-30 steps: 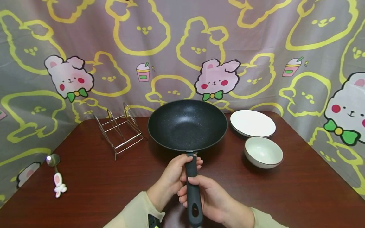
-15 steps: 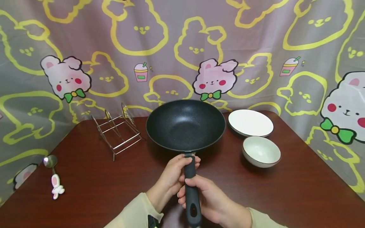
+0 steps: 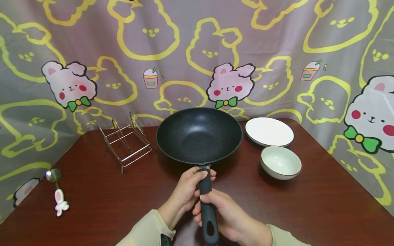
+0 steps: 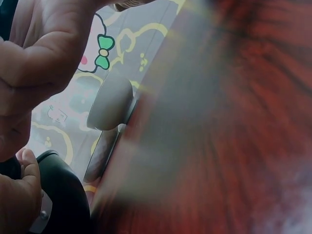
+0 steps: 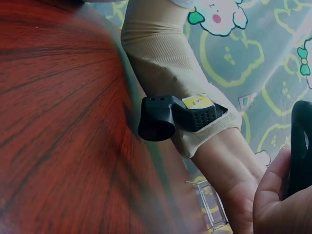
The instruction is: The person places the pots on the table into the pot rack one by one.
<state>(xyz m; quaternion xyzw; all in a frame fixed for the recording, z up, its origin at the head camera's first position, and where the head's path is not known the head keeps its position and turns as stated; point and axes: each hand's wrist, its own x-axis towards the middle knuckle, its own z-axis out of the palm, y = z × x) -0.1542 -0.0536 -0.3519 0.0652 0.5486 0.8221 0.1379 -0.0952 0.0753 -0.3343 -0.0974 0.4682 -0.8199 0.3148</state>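
Observation:
A black wok is in the middle of the head view, its long dark handle pointing toward me. My left hand grips the handle close to the pan, thumb on top. Lower down, my right hand holds the same handle, its thumb across the top and fingers wrapped beneath. The wok is bare inside. In the left wrist view part of the wok shows beside the left hand. The right wrist view catches the handle's end beside the right hand.
A wire rack stands left of the wok. Far left lies a spoon with a rabbit-shaped handle. To the right are a white oval plate and a pale bowl. A patterned curtain hangs behind the table.
The head view has shifted slightly, so everything sits a little further left in it. Both hands keep their hold on the wok's handle.

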